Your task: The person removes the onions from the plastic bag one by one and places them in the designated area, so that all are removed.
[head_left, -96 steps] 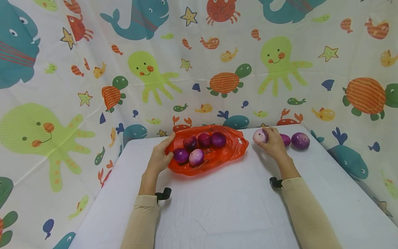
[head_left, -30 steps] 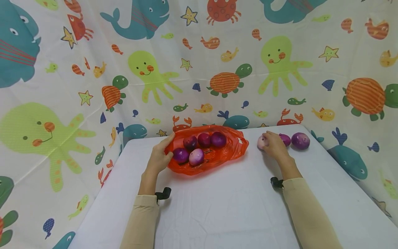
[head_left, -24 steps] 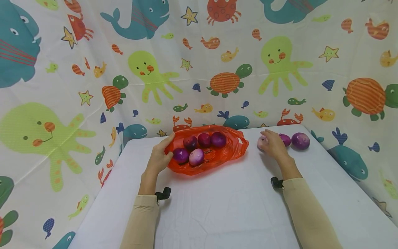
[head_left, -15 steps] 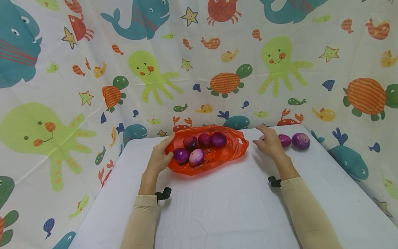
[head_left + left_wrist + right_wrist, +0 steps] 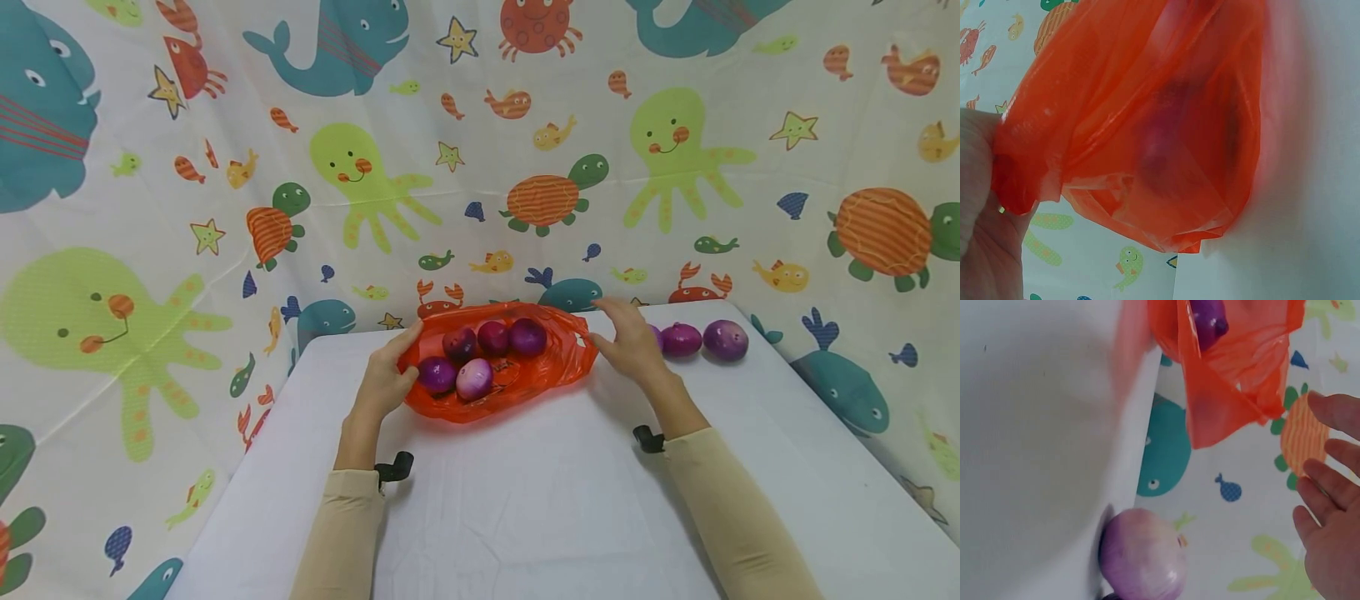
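Note:
My left hand (image 5: 384,379) grips the left edge of a red plastic bag (image 5: 525,382), and the left wrist view shows the bag's film (image 5: 1104,106) bunched between thumb and fingers. Several red onions (image 5: 474,379) lie in the mouth of the bag. At the bag's right end, by its handle hole, my right hand (image 5: 633,346) is spread and holds nothing. In the right wrist view its fingers (image 5: 1325,484) stand apart from the bag. A pale purple onion (image 5: 1144,553) sits on the table there; in the head view my right hand mostly hides it.
Two more red onions, one smaller (image 5: 681,340) and one bigger (image 5: 725,340), stand to the right near the back edge of the white table (image 5: 517,508). Behind the table hangs a curtain (image 5: 465,250) printed with sea animals.
My right hand has set the pale onion down beside the other two, let it go and moved left to the bag's right end. The left hand and the bag have stayed put.

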Motion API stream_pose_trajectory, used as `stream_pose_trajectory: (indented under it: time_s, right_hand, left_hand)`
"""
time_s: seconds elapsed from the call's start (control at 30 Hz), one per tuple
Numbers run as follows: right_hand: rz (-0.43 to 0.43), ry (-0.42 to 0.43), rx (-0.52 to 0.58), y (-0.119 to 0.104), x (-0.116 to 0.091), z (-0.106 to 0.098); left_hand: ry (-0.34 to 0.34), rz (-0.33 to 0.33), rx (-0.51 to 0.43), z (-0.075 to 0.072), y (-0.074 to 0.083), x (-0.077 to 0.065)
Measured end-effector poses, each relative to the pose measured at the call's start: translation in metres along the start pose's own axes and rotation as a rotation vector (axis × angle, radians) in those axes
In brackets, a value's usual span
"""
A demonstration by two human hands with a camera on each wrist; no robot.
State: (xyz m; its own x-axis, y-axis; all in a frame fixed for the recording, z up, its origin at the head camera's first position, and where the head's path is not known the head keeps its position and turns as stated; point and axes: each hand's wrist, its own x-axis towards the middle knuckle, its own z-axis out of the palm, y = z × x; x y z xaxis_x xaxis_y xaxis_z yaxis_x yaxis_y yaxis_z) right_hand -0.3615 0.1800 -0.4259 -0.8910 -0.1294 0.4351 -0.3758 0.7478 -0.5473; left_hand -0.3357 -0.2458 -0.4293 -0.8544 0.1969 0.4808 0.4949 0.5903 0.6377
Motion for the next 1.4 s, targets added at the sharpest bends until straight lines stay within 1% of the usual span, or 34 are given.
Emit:
stream_pose_trajectory:
  time_s: [0.17,0.47,0.6,0.73,1.0,1.3,1.4]
  right_hand:
    - [-0.049,-0.026,0.019,-0.010,0.000,0.009]
    - [-0.181,-0.066,0.094,-0.026,-0.002,0.027]
    - [-0.236,-0.069,0.111,-0.033,-0.003,0.037]
    - [-0.269,-0.071,0.128,-0.039,-0.003,0.045]
    - [-0.225,-0.135,0.104,-0.050,-0.006,0.054]
    - [-0.257,-0.159,0.092,-0.062,-0.004,0.064]
    - [-0.256,-0.184,0.083,-0.068,-0.002,0.068]
  left_hand:
    - [-0.001,-0.007,0.004,0.000,0.000,0.000]
    - [-0.002,-0.005,0.014,0.001,-0.001,0.000]
    - [-0.002,-0.001,0.019,0.001,-0.001,0.000]
    - [-0.003,-0.002,0.017,0.001,-0.001,0.000]
    - [-0.006,-0.001,0.018,0.001,-0.001,0.001]
    - [-0.008,-0.007,0.019,0.002,-0.001,0.001]
    - [-0.008,-0.006,0.020,0.002,-0.001,0.001]
